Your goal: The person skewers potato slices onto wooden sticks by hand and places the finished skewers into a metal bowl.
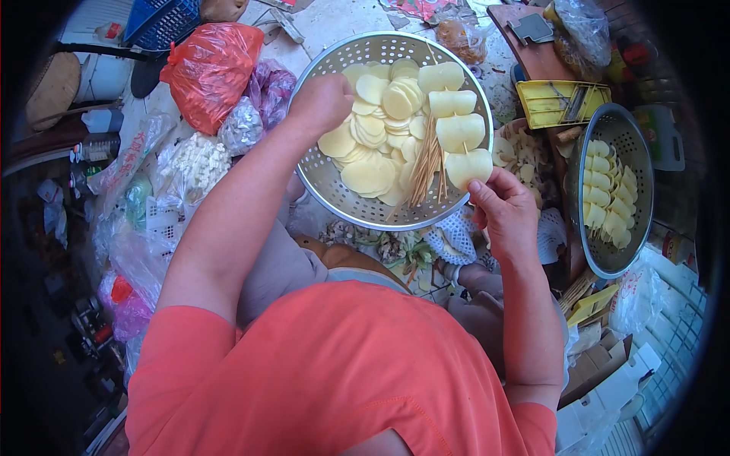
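A large metal colander (327, 186) rests at my lap, holding round pale-yellow potato slices (369, 173) and a bundle of thin wooden sticks (425, 169). My right hand (506, 209) pinches the lower end of a skewer of folded potato slices (461, 132), which lies along the colander's right side. My left hand (325, 102) is over the colander's upper left, beside the loose slices, with its fingers curled in. Whatever those fingers may hold is hidden.
To the right, a second colander (648, 175) holds finished-looking skewers (608, 194), below a yellow tray (559, 102). A red plastic bag (211, 76) and white chopped pieces (196, 162) in plastic are at the left. A blue basket (161, 23) stands at the upper left.
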A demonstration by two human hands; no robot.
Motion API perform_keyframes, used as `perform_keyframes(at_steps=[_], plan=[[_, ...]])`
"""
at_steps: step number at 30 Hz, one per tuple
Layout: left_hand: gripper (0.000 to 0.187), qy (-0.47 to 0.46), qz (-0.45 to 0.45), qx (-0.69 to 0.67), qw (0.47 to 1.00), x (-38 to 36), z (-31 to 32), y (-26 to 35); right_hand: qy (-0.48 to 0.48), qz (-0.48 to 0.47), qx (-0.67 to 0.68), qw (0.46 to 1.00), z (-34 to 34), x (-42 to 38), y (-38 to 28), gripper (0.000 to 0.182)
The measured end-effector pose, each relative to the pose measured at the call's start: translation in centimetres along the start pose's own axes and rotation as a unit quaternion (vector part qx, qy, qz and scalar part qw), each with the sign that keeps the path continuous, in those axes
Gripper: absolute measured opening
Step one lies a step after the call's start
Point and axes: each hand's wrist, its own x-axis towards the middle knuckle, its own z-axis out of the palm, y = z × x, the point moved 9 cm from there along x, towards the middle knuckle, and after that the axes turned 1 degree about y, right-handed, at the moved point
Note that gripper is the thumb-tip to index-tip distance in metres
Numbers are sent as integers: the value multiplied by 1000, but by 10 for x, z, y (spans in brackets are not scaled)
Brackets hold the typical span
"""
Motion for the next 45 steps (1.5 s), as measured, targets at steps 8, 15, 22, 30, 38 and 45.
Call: perform_keyframes(at_steps=[8,15,22,30,38,45], plan=[[42,-34,-33,121,991,0,24,-1,1,-5,-6,1000,0,0,-8,17],[41,-83,-107,-12,991,7,47,-18,-6,3,4,1000,-1,0,-7,17],[31,-259,-148,-19,954,-6,76,-17,-12,7,11,1000,-2,-1,-6,17],[37,60,-3,-17,998,18,42,32,0,1,13,1000,-6,-4,-10,16],[33,3,-36,30,999,26,46,37,-7,-4,13,1000,-8,-3,-14,12],[24,31,-20,21,999,35,20,17,-25,27,8,999,-1,-5,-6,10]])
